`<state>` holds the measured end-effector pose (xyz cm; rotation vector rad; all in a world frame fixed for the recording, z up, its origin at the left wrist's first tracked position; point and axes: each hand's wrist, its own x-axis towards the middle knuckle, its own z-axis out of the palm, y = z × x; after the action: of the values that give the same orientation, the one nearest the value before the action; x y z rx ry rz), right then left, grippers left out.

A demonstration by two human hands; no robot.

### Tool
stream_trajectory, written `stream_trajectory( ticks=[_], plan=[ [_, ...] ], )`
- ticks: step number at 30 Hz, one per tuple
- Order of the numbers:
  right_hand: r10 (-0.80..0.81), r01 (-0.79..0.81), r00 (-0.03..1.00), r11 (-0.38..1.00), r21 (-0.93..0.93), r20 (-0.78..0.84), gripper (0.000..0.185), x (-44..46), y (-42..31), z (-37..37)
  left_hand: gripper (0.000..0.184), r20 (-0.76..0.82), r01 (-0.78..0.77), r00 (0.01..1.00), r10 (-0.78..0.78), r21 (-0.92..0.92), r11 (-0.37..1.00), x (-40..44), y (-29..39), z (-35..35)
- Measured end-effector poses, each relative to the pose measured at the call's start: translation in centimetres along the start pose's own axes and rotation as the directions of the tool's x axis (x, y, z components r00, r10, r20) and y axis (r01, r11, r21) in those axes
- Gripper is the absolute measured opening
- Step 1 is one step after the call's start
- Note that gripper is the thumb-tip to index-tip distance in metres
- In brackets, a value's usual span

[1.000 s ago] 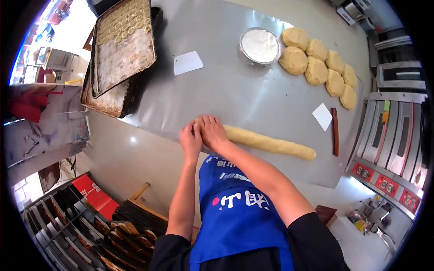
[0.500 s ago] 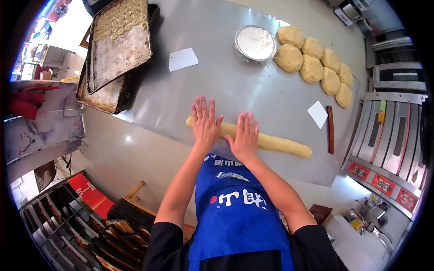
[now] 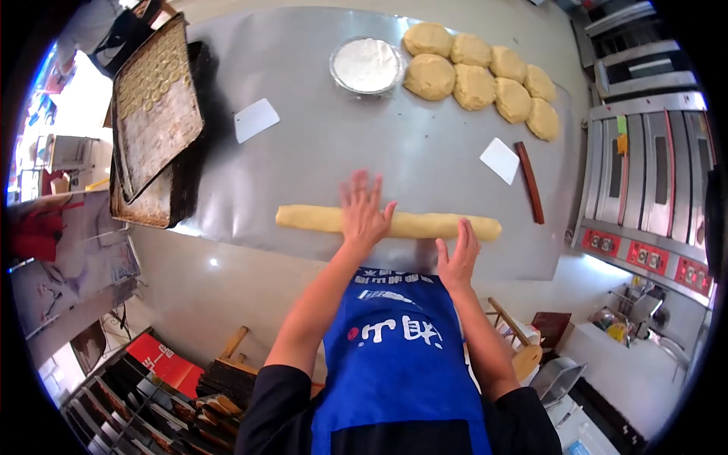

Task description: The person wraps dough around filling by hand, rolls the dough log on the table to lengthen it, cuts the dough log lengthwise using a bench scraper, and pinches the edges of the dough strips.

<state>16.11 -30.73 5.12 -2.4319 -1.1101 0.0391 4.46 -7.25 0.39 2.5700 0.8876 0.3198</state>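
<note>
A long yellow roll of dough (image 3: 425, 225) lies across the near part of the metal table (image 3: 303, 163). My left hand (image 3: 365, 216) rests over the roll, left of its middle, fingers spread and blurred at the tips. Close to the roll's right end is my right hand (image 3: 459, 254), its fingers stretched out and the fingertips at the dough's near side. Neither hand grasps anything. Beyond the roll, a bowl of white flour (image 3: 367, 66) stands beside several round dough lumps (image 3: 474, 87).
Stacked baking trays (image 3: 159, 136), the top one with small round pieces, sit at the table's left. White scrapers (image 3: 256, 120) (image 3: 500, 161) lie on the table, one beside a brown wooden stick (image 3: 529, 183). Ovens (image 3: 644, 174) stand at right.
My hands have moved apart, the right one toward the roll's right end. The roll lies more level in view. The camera has turned, so the table's things appear shifted left.
</note>
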Motion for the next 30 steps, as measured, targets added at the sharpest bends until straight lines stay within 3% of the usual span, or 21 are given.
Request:
stream_trajectory(
  ticks=[2,6,8,9,11,12,13,14,15,16,18,19,21,22,23,24,25,26,27,30],
  plan=[
    [0.049,-0.049,0.999,0.999,0.004,-0.018,0.073,-0.1,1.2,-0.2,0.082,0.005,0.107,0.994,-0.108,0.080,0.991,0.0,-0.1,0.1],
    [0.098,-0.097,0.993,0.995,0.027,-0.058,0.074,-1.3,2.2,-0.9,0.083,0.019,0.039,0.999,-0.042,0.145,0.989,0.4,0.3,0.4],
    [0.103,-0.099,0.991,0.994,0.053,-0.084,0.075,-0.6,2.2,-1.6,0.086,0.157,-0.008,0.986,-0.049,0.343,0.939,1.5,1.9,-0.8],
    [0.101,-0.094,0.990,0.993,0.077,-0.103,0.075,-0.2,2.4,-1.8,0.086,0.162,-0.017,0.986,-0.042,0.344,0.939,2.0,2.9,-0.4],
    [0.096,-0.088,0.988,0.994,0.068,-0.125,0.076,0.6,3.3,-1.7,0.087,-0.076,0.016,0.997,-0.006,0.131,0.991,3.2,5.1,0.8],
    [0.085,-0.078,0.987,0.995,0.055,-0.138,0.077,0.5,3.9,-1.8,0.087,-0.071,0.011,0.997,-0.001,0.127,0.992,2.5,5.4,1.6],
    [0.087,-0.080,0.987,0.996,0.050,-0.138,0.077,0.4,4.4,-1.8,0.083,0.030,0.056,0.998,-0.060,0.116,0.992,1.5,5.5,2.6],
    [0.046,-0.048,0.998,0.997,-0.060,-0.035,0.080,0.8,5.1,-1.8,0.080,0.122,0.106,0.985,-0.119,0.109,0.988,1.0,5.6,3.4],
    [0.013,-0.002,0.998,0.986,-0.165,0.063,0.083,2.0,5.8,-1.7,0.080,0.103,0.104,0.988,-0.115,0.104,0.989,1.6,6.0,3.4],
    [0.015,-0.006,0.999,0.986,-0.165,0.050,0.083,3.4,5.6,-2.1,0.075,0.037,0.048,0.998,-0.054,0.140,0.989,1.5,6.1,3.2],
    [-0.149,0.152,0.906,0.988,0.024,0.395,0.085,5.8,4.9,-2.5,0.070,-0.015,-0.016,1.000,0.019,0.189,0.982,0.9,5.7,3.3],
    [-0.145,0.147,0.913,0.989,0.025,0.382,0.085,6.0,5.3,-0.9,0.067,0.072,-0.101,0.994,0.088,0.195,0.976,1.2,5.2,4.2],
    [-0.405,0.387,0.845,0.914,0.124,0.350,0.085,6.3,5.4,1.7,0.065,0.165,-0.194,0.973,0.162,0.196,0.961,1.4,5.3,5.6],
    [-0.403,0.384,0.847,0.915,0.126,0.346,0.085,6.5,5.6,2.1,0.066,0.266,-0.175,0.942,0.203,-0.125,0.977,1.4,5.5,6.0],
    [-0.360,0.348,0.820,0.931,0.111,0.446,0.085,6.6,5.8,2.4,0.068,0.346,-0.102,0.899,0.268,-0.429,0.897,1.2,5.6,6.2],
    [-0.315,0.317,0.780,0.944,0.092,0.541,0.086,6.7,5.8,2.4,0.068,0.346,-0.102,0.899,0.267,-0.427,0.899,0.9,6.1,5.3],
    [-0.317,0.321,0.782,0.943,0.090,0.537,0.086,6.4,6.2,3.1,0.076,0.352,-0.201,0.884,0.306,-0.305,0.931,0.6,6.9,3.7],
    [-0.343,0.373,0.803,0.927,0.037,0.488,0.086,6.1,6.6,3.7,0.085,0.359,-0.299,0.867,0.345,-0.179,0.937,0.7,7.8,2.5],
    [-0.369,0.420,0.817,0.907,-0.019,0.444,0.086,6.0,6.4,3.0,0.085,0.354,-0.299,0.869,0.347,-0.183,0.936,0.3,8.1,2.7],
    [-0.387,0.398,0.835,0.916,0.054,0.391,0.082,6.7,7.0,-0.3,0.098,0.320,-0.357,0.879,0.352,-0.046,0.933,-0.6,9.1,3.3]
  ],
)
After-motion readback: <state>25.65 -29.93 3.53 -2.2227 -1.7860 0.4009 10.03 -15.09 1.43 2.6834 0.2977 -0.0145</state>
